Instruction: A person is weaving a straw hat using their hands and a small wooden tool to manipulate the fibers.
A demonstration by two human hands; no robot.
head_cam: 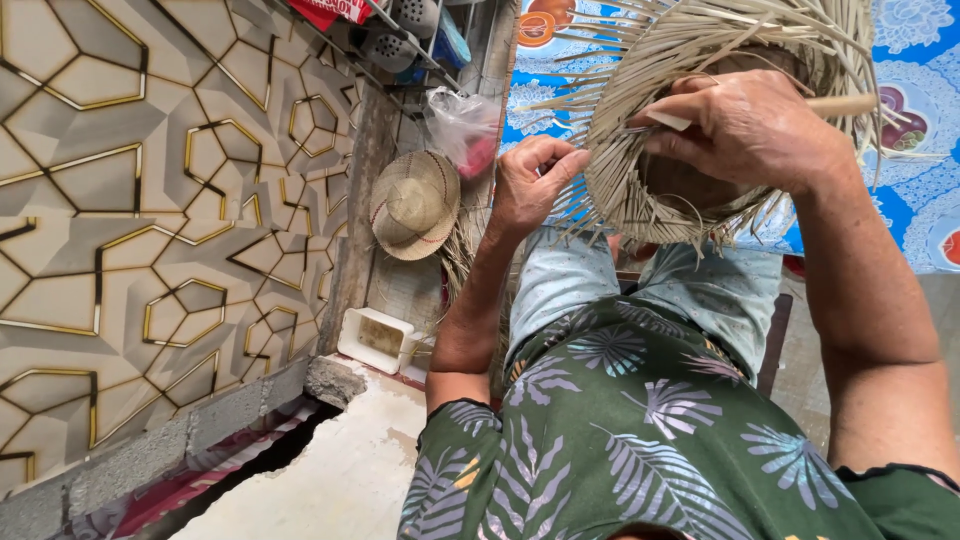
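Observation:
A half-woven straw hat (690, 60) with many loose strips sticking out is held up in front of me, over my lap. My left hand (535, 180) pinches strips at the hat's lower left edge. My right hand (750, 125) rests on the hat's rim and grips a pale wooden stick-like tool (840, 103) that points right. Part of the hat's inside is hidden behind my right hand.
A finished straw hat (413, 203) leans by the wall at the left. A white rectangular tub (372, 340) sits on the floor below it. A clear plastic bag (462, 128) and a wire rack (400, 35) hang above. A blue patterned cloth (920, 190) lies behind.

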